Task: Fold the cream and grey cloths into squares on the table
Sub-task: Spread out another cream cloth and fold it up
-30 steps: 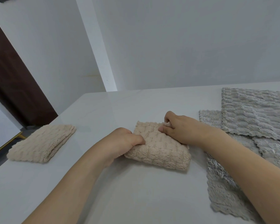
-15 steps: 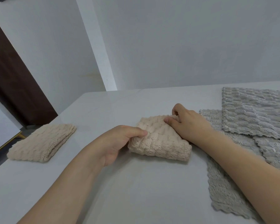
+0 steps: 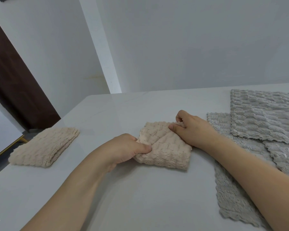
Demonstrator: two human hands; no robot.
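A cream textured cloth point(image 3: 165, 147), folded into a thick small square, lies in the middle of the white table point(image 3: 140, 197). My left hand point(image 3: 127, 149) pinches its left edge, with the thumb pressed on top. My right hand point(image 3: 190, 129) grips its far right corner, fingers curled into the fabric. A second cream cloth point(image 3: 43, 145) lies folded at the left of the table. Several grey cloths point(image 3: 264, 117) lie flat and overlapping at the right, partly under my right forearm.
The table's left edge drops to the floor beside a dark brown door point(image 3: 15, 80). A white wall point(image 3: 190, 47) stands behind the table's far edge. Bare tabletop lies between the two cream cloths and in front of me.
The cream cloth has been shifted and turned slightly. My right hand moved a little further away along its far corner, and my left hand now pinches the left edge more tightly.
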